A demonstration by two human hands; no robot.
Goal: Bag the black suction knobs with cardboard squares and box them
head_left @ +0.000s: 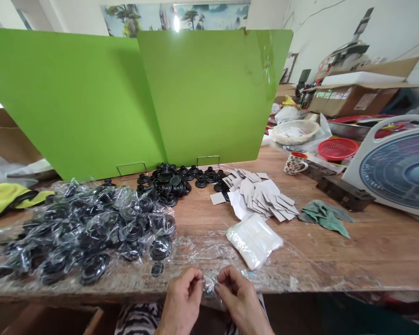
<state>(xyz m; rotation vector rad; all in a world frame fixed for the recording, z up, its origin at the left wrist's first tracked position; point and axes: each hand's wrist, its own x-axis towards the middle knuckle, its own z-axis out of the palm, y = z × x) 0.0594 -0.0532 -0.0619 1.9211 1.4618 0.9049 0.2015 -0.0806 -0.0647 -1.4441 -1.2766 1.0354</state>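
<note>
At the table's front edge, my left hand (pixel 184 298) and my right hand (pixel 238 295) each pinch a side of a clear plastic bag (pixel 209 283). The bag is stretched between my fingertips; its lower part is hard to make out. Just beyond my right hand lies a stack of clear plastic bags (pixel 254 241). Behind it is a heap of grey card pieces (pixel 265 195). Loose black round plastic parts (pixel 167 184) are piled further back. To the left spreads a large heap of black parts wrapped in clear bags (pixel 104 228).
Two green boards (pixel 212 93) stand upright across the back, by wire stands (pixel 208 158). Right of the cards are a green cloth (pixel 324 216), a dark block (pixel 344 191), a patterned mug (pixel 295 163) and a fan (pixel 401 163). Yellow fabric (pixel 7 200) lies far left.
</note>
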